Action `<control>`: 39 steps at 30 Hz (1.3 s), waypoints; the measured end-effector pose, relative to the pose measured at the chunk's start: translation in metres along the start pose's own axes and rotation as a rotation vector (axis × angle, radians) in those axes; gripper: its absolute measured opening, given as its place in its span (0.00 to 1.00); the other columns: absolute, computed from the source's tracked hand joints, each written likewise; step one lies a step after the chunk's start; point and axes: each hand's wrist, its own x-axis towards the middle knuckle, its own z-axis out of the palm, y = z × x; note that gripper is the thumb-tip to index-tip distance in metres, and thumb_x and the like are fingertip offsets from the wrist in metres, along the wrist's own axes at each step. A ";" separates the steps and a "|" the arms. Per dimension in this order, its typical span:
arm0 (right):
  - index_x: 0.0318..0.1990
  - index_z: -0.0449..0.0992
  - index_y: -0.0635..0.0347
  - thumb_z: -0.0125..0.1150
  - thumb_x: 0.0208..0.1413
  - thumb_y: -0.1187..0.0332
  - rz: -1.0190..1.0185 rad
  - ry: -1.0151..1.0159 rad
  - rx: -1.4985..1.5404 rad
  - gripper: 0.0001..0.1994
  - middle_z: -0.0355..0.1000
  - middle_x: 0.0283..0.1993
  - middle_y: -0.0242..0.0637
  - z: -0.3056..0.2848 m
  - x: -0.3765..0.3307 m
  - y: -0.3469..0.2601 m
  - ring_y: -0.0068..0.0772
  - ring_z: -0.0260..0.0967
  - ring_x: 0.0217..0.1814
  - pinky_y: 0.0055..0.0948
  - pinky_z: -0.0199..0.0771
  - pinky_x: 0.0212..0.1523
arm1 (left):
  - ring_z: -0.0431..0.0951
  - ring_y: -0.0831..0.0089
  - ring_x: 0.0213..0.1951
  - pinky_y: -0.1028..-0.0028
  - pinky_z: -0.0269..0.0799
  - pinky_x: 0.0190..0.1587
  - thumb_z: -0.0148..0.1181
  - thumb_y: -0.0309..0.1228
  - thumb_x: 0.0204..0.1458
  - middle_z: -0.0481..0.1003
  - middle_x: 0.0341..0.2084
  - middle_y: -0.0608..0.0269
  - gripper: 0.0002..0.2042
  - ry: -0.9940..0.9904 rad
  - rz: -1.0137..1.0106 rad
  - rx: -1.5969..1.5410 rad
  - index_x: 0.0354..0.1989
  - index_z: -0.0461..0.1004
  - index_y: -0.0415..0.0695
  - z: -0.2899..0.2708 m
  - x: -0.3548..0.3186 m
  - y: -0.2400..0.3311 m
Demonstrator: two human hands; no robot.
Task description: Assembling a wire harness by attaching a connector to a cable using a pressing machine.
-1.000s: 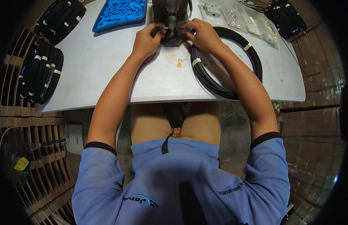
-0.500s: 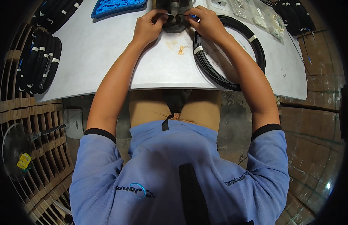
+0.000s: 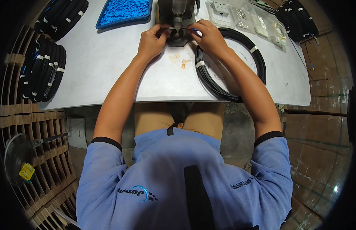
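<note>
A dark metal bench press [image 3: 179,38] stands at the far middle of the white table [image 3: 109,76], its upright shaft over the base. My left hand [image 3: 152,41] is at the press's left side, thumb and finger pinched on a small pale piece too tiny to name. From the right side, my right hand [image 3: 211,38] pinches a thin black cable [image 3: 187,28] with a bit of blue at the fingertips. The cable reaches toward the middle of the press, under the shaft. A large coil of black cable [image 3: 262,65], bound with white bands, lies beneath my right forearm.
A dark blue tray [image 3: 124,23] of small blue parts sits back left. Banded black cable coils [image 3: 44,71] line the left edge; more coils [image 3: 296,21] hang at the far right. Clear bags of small parts [image 3: 241,17] and a tape roll [image 3: 278,30] lie back right.
The whole view has shifted, so the table and press sit lower and more of the press shows. Both hands keep their pinch at the press with little visible movement.
</note>
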 end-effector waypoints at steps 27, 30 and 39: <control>0.38 0.81 0.53 0.64 0.49 0.68 0.218 -0.116 0.053 0.08 0.75 0.39 0.43 0.000 0.012 -0.011 0.50 0.75 0.43 0.41 0.76 0.45 | 0.82 0.72 0.29 0.74 0.75 0.35 0.62 0.28 0.53 0.82 0.27 0.56 0.09 -0.061 0.032 0.087 0.40 0.79 0.39 -0.010 0.006 0.013; 0.38 0.81 0.54 0.63 0.50 0.68 0.209 -0.101 0.098 0.08 0.75 0.39 0.43 0.002 0.011 -0.008 0.50 0.75 0.42 0.41 0.76 0.44 | 0.81 0.72 0.29 0.74 0.75 0.35 0.64 0.29 0.54 0.82 0.27 0.56 0.09 -0.060 -0.002 0.086 0.41 0.79 0.39 -0.009 0.006 0.015; 0.39 0.80 0.58 0.66 0.51 0.72 0.243 -0.099 0.103 0.08 0.76 0.39 0.43 -0.001 0.013 -0.012 0.47 0.76 0.40 0.37 0.76 0.44 | 0.81 0.73 0.30 0.73 0.75 0.37 0.64 0.29 0.54 0.82 0.28 0.57 0.10 -0.076 -0.031 0.083 0.42 0.80 0.39 -0.012 0.009 0.017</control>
